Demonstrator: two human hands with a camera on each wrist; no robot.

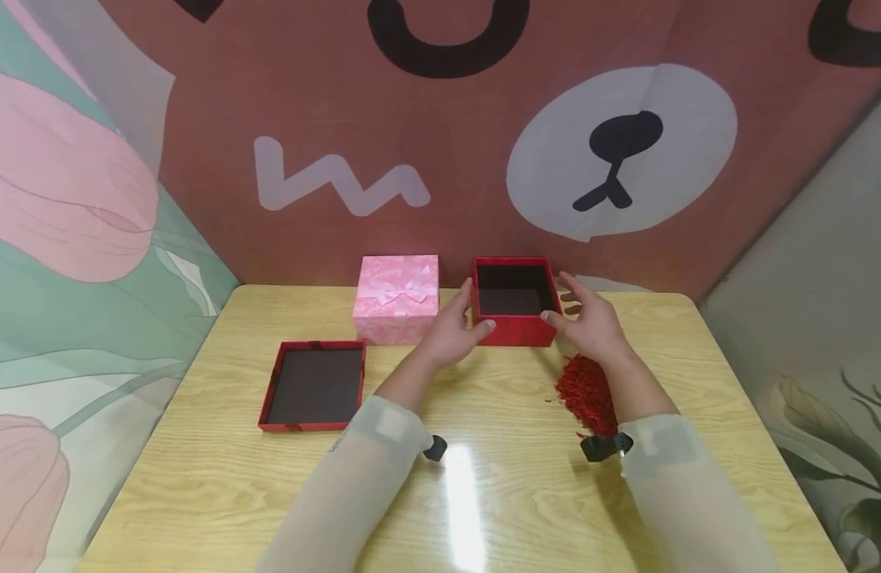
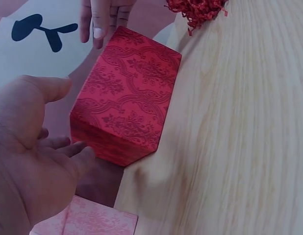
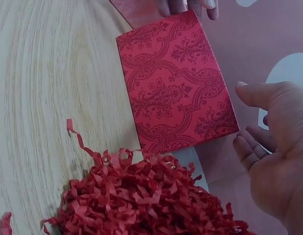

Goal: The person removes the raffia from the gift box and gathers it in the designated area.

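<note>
An uncovered red box (image 1: 515,329) with a dark inside and a damask-patterned outer wall stands at the back of the table. At its left side is my left hand (image 1: 450,326), thumb apart from the fingers, fingertips close to the wall. On the opposite side my right hand (image 1: 590,318) has its fingers spread beside the right wall, the thumb near the front corner. Both wrist views show a gap between each thumb and the box. A heap of red shredded paper (image 3: 146,196) lies by my right wrist.
Left of the red box stands a pink gift box (image 1: 397,327) with a ribbon bow. A red-rimmed lid (image 1: 318,386) lies with its dark inside up at the left of the wooden table (image 1: 512,509). Behind the table's back edge rises a wall with a printed bear (image 1: 454,159).
</note>
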